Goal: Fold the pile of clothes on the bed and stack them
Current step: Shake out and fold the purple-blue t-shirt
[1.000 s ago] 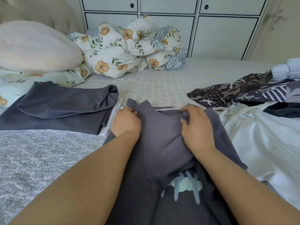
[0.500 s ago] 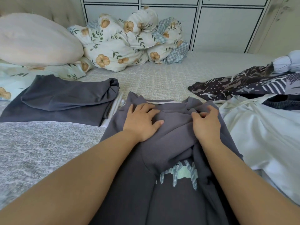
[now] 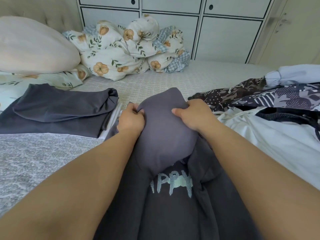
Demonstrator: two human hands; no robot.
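Note:
A dark grey shirt with a pale printed logo [image 3: 166, 134] lies on the bed in front of me. My left hand [image 3: 130, 119] pinches its upper left edge and my right hand [image 3: 192, 115] grips the upper right edge; the top part bulges up between them. To the left sits a folded dark grey garment [image 3: 57, 108]. On the right lies the unfolded pile: a white garment [image 3: 270, 139], a dark patterned piece [image 3: 256, 96] and a light blue piece [image 3: 294, 75].
A grey patterned sheet [image 3: 34, 158] covers the bed's near left. A large cream pillow [image 3: 32, 47] and a bundled floral duvet [image 3: 128, 49] lie at the head. White cabinet doors [image 3: 225, 37] stand behind the bed.
My hands went from resting flat on the shirt's collar area to gripping its top edge, and the upper part has lifted and bunched up between them.

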